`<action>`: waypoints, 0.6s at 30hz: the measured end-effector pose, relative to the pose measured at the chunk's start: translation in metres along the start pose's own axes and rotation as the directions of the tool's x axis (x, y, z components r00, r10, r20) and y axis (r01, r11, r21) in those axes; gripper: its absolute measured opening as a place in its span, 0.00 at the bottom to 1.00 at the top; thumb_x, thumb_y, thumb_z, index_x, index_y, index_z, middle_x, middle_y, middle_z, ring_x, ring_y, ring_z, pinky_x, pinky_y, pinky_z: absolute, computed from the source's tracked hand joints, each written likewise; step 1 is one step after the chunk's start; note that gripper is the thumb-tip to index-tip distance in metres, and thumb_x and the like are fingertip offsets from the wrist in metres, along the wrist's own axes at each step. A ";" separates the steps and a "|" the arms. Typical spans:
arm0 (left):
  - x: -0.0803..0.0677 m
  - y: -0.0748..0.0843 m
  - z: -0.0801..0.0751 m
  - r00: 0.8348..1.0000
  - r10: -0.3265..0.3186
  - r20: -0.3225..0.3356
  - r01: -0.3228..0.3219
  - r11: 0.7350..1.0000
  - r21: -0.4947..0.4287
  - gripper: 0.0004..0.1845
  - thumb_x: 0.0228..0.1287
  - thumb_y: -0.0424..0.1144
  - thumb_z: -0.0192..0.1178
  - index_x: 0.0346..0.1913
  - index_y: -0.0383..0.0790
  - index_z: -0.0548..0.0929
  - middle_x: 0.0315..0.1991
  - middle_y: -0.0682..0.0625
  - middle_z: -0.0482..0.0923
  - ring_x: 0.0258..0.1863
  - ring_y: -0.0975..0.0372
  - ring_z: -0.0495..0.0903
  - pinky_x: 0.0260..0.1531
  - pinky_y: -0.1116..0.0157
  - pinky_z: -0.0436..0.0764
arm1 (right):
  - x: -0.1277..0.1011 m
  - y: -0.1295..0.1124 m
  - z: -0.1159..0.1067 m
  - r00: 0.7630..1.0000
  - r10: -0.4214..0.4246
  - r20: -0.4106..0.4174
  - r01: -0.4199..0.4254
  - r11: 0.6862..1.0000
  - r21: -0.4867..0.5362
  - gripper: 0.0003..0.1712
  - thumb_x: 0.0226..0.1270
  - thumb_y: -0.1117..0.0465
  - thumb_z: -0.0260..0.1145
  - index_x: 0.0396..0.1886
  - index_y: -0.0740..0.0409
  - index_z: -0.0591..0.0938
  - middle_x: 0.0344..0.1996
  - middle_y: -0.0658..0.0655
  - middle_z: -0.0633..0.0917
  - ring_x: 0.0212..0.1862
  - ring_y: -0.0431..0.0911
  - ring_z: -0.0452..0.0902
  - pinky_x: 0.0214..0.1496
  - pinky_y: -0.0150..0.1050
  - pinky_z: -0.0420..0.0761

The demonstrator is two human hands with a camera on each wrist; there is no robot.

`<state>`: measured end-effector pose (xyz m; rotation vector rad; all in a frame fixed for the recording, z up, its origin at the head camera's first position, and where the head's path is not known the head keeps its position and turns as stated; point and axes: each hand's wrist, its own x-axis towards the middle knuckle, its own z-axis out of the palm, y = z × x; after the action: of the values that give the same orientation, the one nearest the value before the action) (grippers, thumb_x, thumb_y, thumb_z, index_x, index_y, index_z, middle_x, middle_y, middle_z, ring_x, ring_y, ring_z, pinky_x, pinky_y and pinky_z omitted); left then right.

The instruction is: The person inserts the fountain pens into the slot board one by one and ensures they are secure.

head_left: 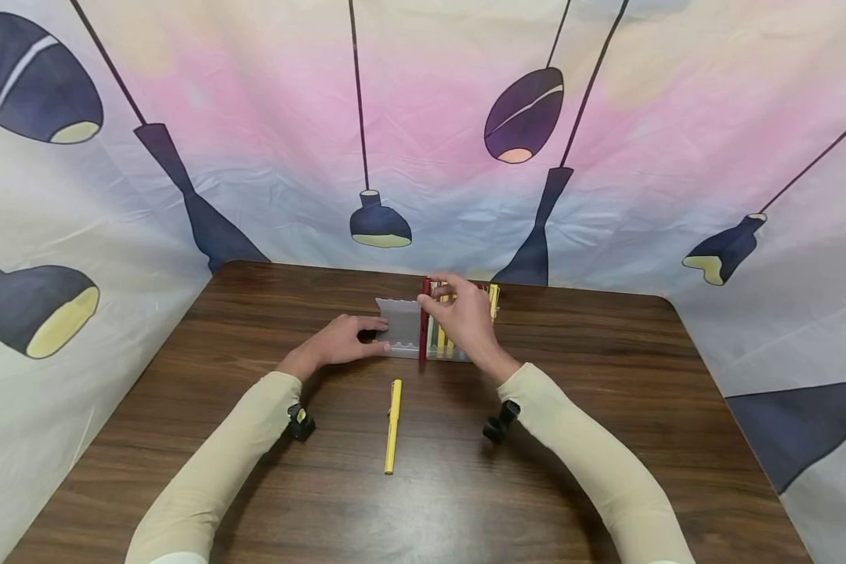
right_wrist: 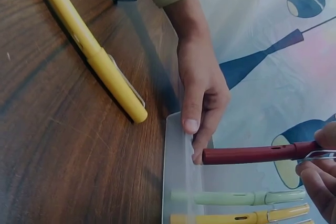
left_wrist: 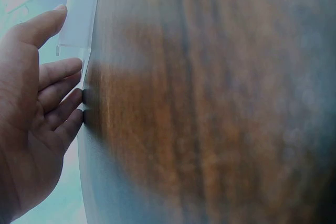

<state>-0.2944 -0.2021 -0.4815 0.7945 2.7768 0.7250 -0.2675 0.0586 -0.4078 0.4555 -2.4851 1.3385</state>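
A dark red pen (head_left: 424, 325), slim with a clip near its top, stands upright at the left end of the pens in a clear plastic rack (head_left: 399, 325) near the far edge of a wooden table (head_left: 571, 470). The right hand (head_left: 465, 317) pinches the red pen at its upper end, fingers curled round it above the rack. Beside it in the rack stand a pale green pen (right_wrist: 236, 198) and yellow pens (head_left: 442, 321). The left hand (head_left: 338, 342) lies flat on the table, its straight fingers pressed against the rack's left end, holding nothing. A loose yellow pen (head_left: 392, 426) lies capped on the table between the two forearms, well apart from the rack. The rack's left half holds no pens. A printed cloth (head_left: 423, 133) hangs close behind the table's far edge.
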 end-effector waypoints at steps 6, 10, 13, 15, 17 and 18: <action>-0.001 0.002 -0.001 1.000 -0.005 0.006 0.005 1.000 0.002 0.33 0.70 0.61 0.61 0.67 0.40 0.81 0.70 0.44 0.74 0.71 0.50 0.71 0.68 0.47 0.72 | 0.006 0.003 0.008 0.999 0.000 -0.038 -0.001 1.000 -0.028 0.21 0.66 0.53 0.75 0.56 0.52 0.85 0.35 0.53 0.90 0.32 0.43 0.89 0.30 0.40 0.85; -0.002 0.003 -0.001 1.000 -0.006 0.003 0.006 1.000 -0.002 0.33 0.70 0.60 0.62 0.67 0.40 0.80 0.70 0.44 0.74 0.71 0.50 0.71 0.67 0.47 0.72 | 0.008 0.004 0.013 0.998 0.005 -0.064 -0.007 0.999 -0.032 0.21 0.66 0.52 0.75 0.56 0.52 0.85 0.35 0.53 0.91 0.33 0.43 0.90 0.32 0.42 0.85; -0.002 0.003 -0.001 1.000 -0.006 0.001 0.006 1.000 -0.004 0.33 0.70 0.60 0.62 0.67 0.40 0.81 0.70 0.45 0.75 0.70 0.51 0.72 0.67 0.47 0.73 | 0.009 0.005 0.015 0.997 0.007 -0.074 -0.009 1.000 -0.025 0.21 0.66 0.52 0.75 0.56 0.51 0.85 0.36 0.52 0.91 0.34 0.43 0.89 0.33 0.42 0.86; -0.001 0.002 -0.001 1.000 -0.004 0.000 0.004 1.000 -0.002 0.33 0.70 0.61 0.62 0.67 0.40 0.81 0.70 0.45 0.75 0.70 0.51 0.72 0.66 0.47 0.73 | 0.010 0.006 0.017 0.997 0.006 -0.082 -0.008 1.000 -0.025 0.21 0.66 0.52 0.75 0.55 0.51 0.85 0.36 0.52 0.91 0.35 0.43 0.89 0.33 0.42 0.86; -0.001 0.002 -0.001 1.000 -0.003 -0.001 0.003 1.000 0.004 0.33 0.70 0.61 0.62 0.67 0.40 0.81 0.70 0.45 0.75 0.70 0.51 0.73 0.66 0.48 0.73 | 0.011 0.008 0.019 0.996 0.004 -0.089 -0.006 1.000 -0.026 0.20 0.66 0.52 0.75 0.55 0.50 0.84 0.36 0.52 0.91 0.35 0.44 0.89 0.34 0.43 0.86; -0.001 0.002 -0.001 1.000 -0.002 -0.002 0.002 1.000 0.006 0.33 0.70 0.61 0.62 0.67 0.40 0.81 0.70 0.45 0.75 0.70 0.51 0.73 0.66 0.48 0.73 | 0.011 0.009 0.020 0.996 0.002 -0.092 -0.005 1.000 -0.030 0.20 0.66 0.52 0.75 0.55 0.50 0.84 0.36 0.52 0.90 0.35 0.44 0.89 0.34 0.43 0.85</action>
<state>-0.2932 -0.2017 -0.4801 0.7927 2.7825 0.7177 -0.2827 0.0450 -0.4210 0.3748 -2.4286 1.2912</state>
